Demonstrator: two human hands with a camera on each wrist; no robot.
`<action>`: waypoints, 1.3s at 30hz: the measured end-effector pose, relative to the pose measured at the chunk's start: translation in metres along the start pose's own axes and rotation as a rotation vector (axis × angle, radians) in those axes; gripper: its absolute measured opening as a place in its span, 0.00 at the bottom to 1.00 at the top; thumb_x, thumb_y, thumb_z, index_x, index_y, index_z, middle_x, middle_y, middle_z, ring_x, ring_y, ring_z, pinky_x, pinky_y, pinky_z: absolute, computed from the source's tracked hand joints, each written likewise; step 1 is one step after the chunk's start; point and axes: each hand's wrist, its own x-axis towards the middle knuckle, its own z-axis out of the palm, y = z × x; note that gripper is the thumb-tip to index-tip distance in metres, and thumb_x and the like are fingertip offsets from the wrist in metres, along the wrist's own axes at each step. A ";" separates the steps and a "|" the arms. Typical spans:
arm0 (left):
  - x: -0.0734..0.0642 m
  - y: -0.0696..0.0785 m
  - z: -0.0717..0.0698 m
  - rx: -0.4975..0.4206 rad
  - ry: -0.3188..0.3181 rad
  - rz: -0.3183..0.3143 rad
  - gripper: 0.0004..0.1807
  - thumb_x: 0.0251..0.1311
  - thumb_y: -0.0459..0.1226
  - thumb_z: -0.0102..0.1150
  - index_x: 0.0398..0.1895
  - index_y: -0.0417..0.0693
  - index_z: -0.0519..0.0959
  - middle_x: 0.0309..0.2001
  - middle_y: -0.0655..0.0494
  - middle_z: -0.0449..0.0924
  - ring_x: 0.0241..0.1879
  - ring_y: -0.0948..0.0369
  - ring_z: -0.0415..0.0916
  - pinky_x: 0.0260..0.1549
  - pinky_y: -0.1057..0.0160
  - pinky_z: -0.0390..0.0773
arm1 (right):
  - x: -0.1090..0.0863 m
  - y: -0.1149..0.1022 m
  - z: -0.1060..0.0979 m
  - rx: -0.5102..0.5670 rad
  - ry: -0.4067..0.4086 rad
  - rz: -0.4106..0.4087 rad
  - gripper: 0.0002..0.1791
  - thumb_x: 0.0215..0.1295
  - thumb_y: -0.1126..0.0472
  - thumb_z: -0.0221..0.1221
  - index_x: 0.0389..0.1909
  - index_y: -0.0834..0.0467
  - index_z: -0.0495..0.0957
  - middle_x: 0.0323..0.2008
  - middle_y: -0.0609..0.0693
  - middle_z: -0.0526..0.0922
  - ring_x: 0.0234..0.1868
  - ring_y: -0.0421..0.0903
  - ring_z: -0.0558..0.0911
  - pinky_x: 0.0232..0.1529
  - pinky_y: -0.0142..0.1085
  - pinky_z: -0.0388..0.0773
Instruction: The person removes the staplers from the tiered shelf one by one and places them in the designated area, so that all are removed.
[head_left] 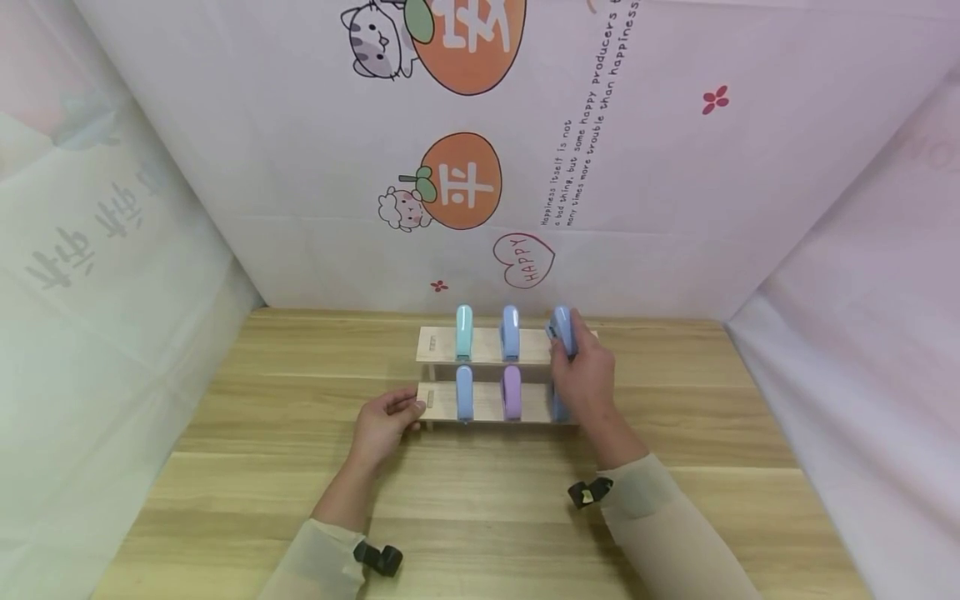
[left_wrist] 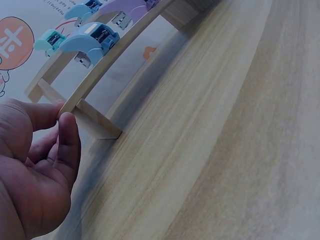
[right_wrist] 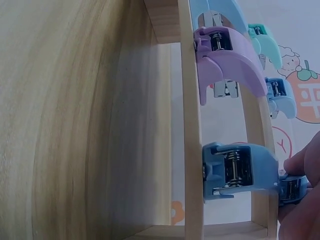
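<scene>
In the head view, a two-tier wooden rack (head_left: 486, 402) stands on the table (head_left: 480, 508), with a printed cloth (head_left: 637, 275) behind it. The right hand (head_left: 588, 375) is at the right end of the rack, thumb and fingers closed around the held blue stapler (head_left: 564, 331) at the back tier. That stapler lies just beyond the palm, toward the rack's back edge; its long axis runs roughly front to back, crossing the rack's length, and leans slightly compared with its neighbours. Along the back tier, leftward, stand the middle blue stapler (head_left: 511, 332) and the mint stapler (head_left: 464, 331). The front tier bears the left blue stapler (head_left: 464, 392), the purple stapler (head_left: 512, 392) and, partly behind the right hand, the front right blue stapler (head_left: 559, 407). The left hand (head_left: 381, 423) is at the rack's left end, well apart from the held stapler; the right is the nearer hand.

In the left wrist view, thumb and finger pinch the left end of the rack's front board, near a leg resting on the table.

In the right wrist view, fingertips sit on both sides of the held stapler, by the rack's back board; whether it touches that board I cannot tell.
</scene>
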 end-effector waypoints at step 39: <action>0.002 -0.002 0.000 -0.029 -0.005 -0.021 0.23 0.61 0.31 0.73 0.59 0.36 0.81 0.50 0.43 0.85 0.42 0.57 0.85 0.41 0.62 0.90 | 0.003 0.025 -0.032 -0.005 0.168 0.070 0.32 0.71 0.62 0.64 0.74 0.61 0.69 0.65 0.68 0.76 0.64 0.64 0.78 0.64 0.58 0.78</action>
